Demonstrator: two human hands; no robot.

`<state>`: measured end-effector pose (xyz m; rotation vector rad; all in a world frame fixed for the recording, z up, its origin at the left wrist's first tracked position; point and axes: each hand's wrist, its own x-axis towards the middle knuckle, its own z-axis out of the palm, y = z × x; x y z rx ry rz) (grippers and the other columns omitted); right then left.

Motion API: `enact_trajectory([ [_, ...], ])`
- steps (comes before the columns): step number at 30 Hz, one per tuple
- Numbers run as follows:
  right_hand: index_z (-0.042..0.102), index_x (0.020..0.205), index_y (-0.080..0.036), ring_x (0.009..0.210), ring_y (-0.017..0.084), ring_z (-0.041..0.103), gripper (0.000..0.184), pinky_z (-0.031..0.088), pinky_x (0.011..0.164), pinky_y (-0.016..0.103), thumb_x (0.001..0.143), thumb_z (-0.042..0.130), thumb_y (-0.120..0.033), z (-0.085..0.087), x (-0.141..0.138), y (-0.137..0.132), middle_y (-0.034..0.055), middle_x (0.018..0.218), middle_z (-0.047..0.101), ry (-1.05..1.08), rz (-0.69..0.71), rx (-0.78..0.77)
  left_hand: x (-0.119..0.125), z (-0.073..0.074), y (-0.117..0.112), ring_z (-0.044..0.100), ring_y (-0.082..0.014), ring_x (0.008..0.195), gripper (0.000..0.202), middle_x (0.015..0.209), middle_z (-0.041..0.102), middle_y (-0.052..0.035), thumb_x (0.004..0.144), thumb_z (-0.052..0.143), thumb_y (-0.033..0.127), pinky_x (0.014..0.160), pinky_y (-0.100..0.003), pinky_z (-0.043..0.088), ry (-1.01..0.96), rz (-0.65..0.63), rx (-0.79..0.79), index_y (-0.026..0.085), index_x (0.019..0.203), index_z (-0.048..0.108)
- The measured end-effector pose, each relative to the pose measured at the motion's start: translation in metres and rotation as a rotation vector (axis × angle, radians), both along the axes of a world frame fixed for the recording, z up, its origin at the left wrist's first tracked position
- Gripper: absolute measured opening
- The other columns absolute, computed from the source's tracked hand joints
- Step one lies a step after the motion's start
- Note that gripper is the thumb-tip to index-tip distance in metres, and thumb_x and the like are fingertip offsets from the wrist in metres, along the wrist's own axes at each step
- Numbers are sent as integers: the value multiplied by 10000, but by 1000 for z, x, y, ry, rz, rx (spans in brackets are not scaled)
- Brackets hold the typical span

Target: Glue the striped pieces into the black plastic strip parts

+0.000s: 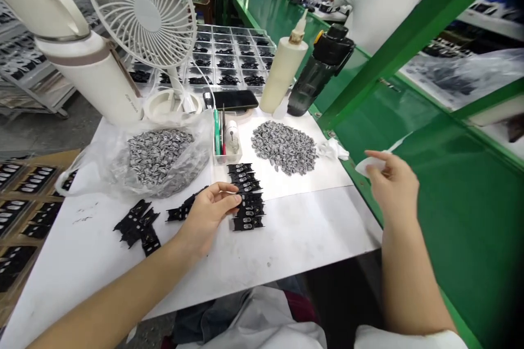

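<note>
My left hand [208, 210] is at the middle of the table, its thumb and index finger closed at the left edge of a column of black plastic parts [249, 204]. Small shiny grey ovals sit in the parts of that column. Off the table's right edge, my right hand [393, 185] grips a small white squeeze bottle [366, 165] with a thin nozzle pointing up and right. More black plastic parts [137, 223] lie in a loose pile left of my left hand, and others are partly hidden behind it. A heap of small grey oval pieces [284, 147] lies on white paper.
A plastic bag [196, 147] of grey ovals lies at the left. A clear box [227, 158] holds tweezers and a small bottle. Behind are a fan [147, 13], white flask [90, 71], phone [231, 99], large glue bottle [283, 73] and dark bottle [317, 73]. Green frame [368, 79] borders the right.
</note>
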<state>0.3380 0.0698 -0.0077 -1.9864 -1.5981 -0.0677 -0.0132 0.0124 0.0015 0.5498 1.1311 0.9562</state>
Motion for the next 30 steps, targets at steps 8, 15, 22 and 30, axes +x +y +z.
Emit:
enact_trajectory([
  [8, 687, 886, -209, 919, 242, 553, 245, 431, 814, 410, 734, 495, -215, -12, -2, 1, 118, 1084, 529, -87, -102, 13, -1, -4, 0, 503, -86, 679, 276, 658, 543, 34, 666, 688, 249, 738, -269, 429, -9, 1, 25, 171, 894, 555],
  [15, 646, 855, -211, 983, 221, 555, 142, 426, 870, 377, 797, 517, -217, 24, -90, -17, 87, 995, 596, 94, 234, 358, 0, -5, 2, 520, -83, 691, 276, 675, 559, 23, 664, 684, 212, 724, -254, 438, -57, 23, 45, 164, 906, 560],
  [22, 455, 1253, -206, 597, 120, 520, 498, 434, 605, 288, 782, 563, -326, 47, -201, 37, 33, 859, 616, 264, 775, -123, -3, -8, 2, 531, -81, 695, 279, 717, 579, 8, 663, 679, 190, 713, -246, 441, -91, 47, 55, 161, 917, 568],
  [30, 670, 835, -165, 512, 89, 416, 225, 310, 511, 239, 802, 523, -332, 46, -230, 64, -18, 567, 522, 371, 746, -53, -1, -8, 2, 526, -76, 673, 260, 692, 573, 12, 655, 680, 179, 697, -238, 440, -116, 49, 53, 158, 890, 571],
])
